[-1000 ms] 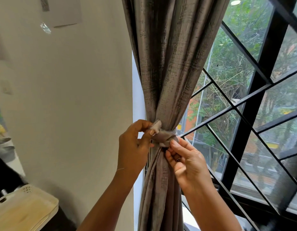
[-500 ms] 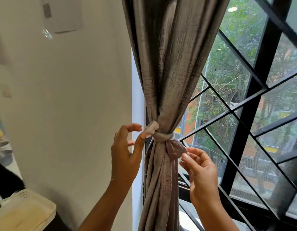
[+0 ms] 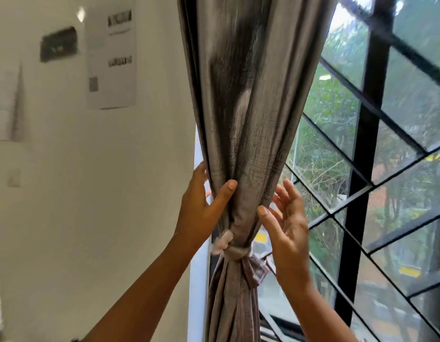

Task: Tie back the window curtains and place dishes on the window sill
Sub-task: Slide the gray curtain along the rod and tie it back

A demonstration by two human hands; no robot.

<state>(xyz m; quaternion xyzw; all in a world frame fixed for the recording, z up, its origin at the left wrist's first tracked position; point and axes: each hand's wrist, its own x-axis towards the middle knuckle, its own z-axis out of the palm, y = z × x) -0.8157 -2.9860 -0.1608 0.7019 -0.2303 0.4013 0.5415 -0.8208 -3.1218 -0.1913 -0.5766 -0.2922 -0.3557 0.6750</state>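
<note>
The grey-brown woven curtain [image 3: 251, 119] hangs in the centre of the frame, from the top edge to the bottom edge. It is gathered into one bundle low in the frame. A tie-back band [image 3: 235, 253] of matching fabric circles the bundle there and is knotted at the front. One frayed pale end sticks out to the left and a darker end hangs to the right.

The left hand [image 3: 201, 213] grips the curtain just above the band. The thumb lies flat across the front folds and the fingers pass behind the left edge of the cloth. The right hand [image 3: 288, 230] is at the right edge of the bundle, at about the same height. The palm faces the cloth and the fingers are spread and nearly straight. The thumb tip touches the fabric and the hand holds nothing.

The window with its black metal grille [image 3: 364, 169] fills the right side of the frame, with green foliage behind the glass. The white wall [image 3: 90, 193] fills the left side. A white printed paper sheet [image 3: 111, 58] hangs at upper left, beside a dark rectangular plaque [image 3: 58, 44]. The print on both is too blurred to read.
</note>
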